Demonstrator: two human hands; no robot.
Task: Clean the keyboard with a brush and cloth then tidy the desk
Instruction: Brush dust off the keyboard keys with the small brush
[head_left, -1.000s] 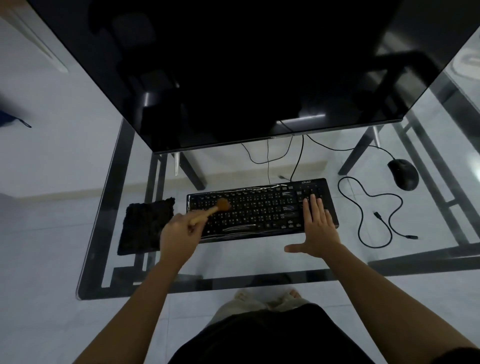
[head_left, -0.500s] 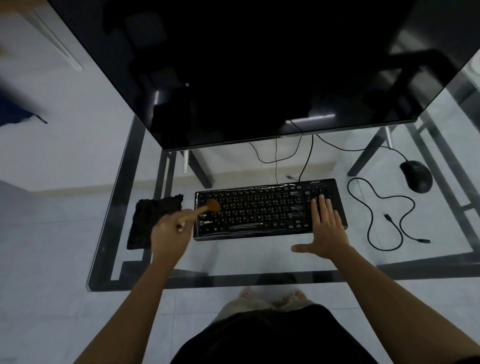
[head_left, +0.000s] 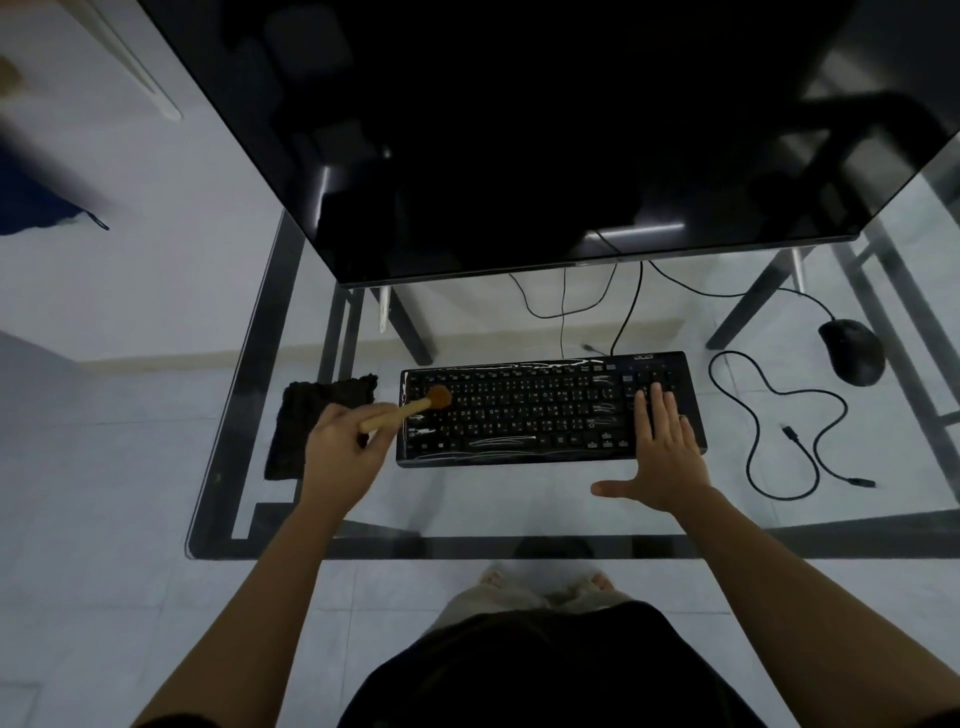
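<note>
Nearest, the front rim of the clear glass counter on its black metal frame crosses just ahead of the person's dark shirt. Above the glass, the left hand has its fingers curled round the pale handle of a small brown-bristled wooden brush. The bristle head sits on the keys at the left end of the flat black computer keyboard. The right hand lies flat and relaxed, with straight fingers on the number pad at the keyboard's right end and the thumb spread out over bare glass. Just left of the keyboard lies a dark knitted square cloth, partly behind the left hand. To the right, a loose black cable lies looped, with a black computer mouse beyond it. Farthest, a large dark monitor screen overhangs the keyboard.
</note>
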